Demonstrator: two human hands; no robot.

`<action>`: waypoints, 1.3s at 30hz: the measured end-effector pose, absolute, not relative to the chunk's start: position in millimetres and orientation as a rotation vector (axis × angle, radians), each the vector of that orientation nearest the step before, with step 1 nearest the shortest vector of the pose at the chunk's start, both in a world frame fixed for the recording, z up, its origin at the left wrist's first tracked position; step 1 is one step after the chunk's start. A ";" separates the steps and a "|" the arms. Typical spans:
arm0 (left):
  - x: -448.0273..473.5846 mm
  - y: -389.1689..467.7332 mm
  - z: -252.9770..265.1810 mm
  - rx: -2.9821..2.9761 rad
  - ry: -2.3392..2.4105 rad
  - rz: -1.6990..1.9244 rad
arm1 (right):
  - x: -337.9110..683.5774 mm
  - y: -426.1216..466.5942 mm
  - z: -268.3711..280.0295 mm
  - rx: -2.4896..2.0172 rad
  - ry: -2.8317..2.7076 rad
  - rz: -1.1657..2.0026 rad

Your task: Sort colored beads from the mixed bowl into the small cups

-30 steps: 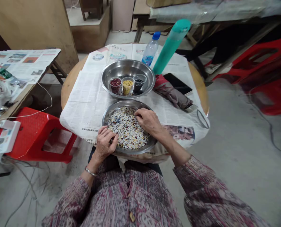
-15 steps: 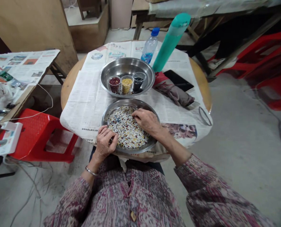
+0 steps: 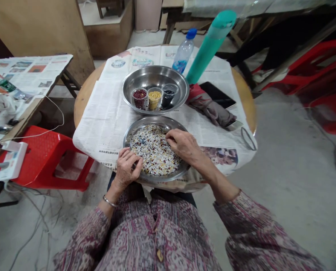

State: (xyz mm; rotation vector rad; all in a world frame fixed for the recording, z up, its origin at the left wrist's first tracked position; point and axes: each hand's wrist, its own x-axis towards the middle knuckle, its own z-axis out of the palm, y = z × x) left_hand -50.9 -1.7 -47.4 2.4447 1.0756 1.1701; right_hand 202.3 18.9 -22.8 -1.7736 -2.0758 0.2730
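Head view: left hand curled over near rim of steel tray. Right hand rests on mixed beans, fingertips bunched; whether pinching, can't tell. Behind: steel bowl with three cups.

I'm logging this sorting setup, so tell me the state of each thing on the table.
Near tray: covered with mixed grains.
Far tray: holds three cups.
Red cup: nearly full.
Yellow cup: nearly full.
Dark cup: partly filled.
Bottle: capped, upright.
Left hand: on near tray's rim.
Right hand: fingers in the grains.
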 end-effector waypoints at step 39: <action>-49.7 -1.6 -45.4 2.453 1.078 1.178 | 200.4 3.0 -13.9 -1.727 -1.814 0.620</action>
